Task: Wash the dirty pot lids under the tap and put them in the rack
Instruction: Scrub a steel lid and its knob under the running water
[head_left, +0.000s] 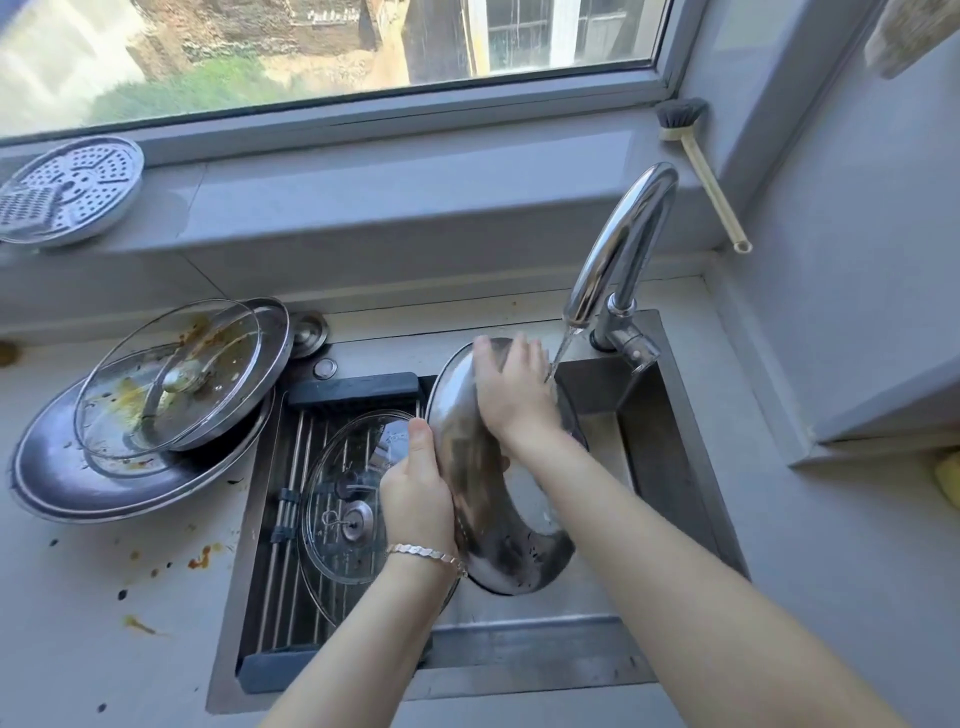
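Two bare hands work a steel lid (493, 519) over the sink (670, 415), where a thin stream of water (563, 348) falls from the curved chrome tap (621, 244). The left hand (415, 488), a bracelet (426, 553) at its wrist, grips the lid's left rim with the thumb pointing up. The right hand (511, 392) lies flat against the lid's upper face, fingers spread and slightly blurred, just beside the stream. The lid is tilted on edge above the basin, its far edge near the spout. To its left, a clear glass lid (337, 519) rests on the bars of the rack (296, 452) spanning the left part of the sink. On the counter (78, 597) further left sits a stack of soiled lids: a stained glass one (171, 374) on top, a steel-rimmed one (278, 338) under it, a large dark one (67, 483) at the bottom. Orange-brown spatters (202, 556) mark the counter nearby. A perforated steamer plate (67, 192) lies on the window sill, and a dish brush (696, 156) leans in the right corner.
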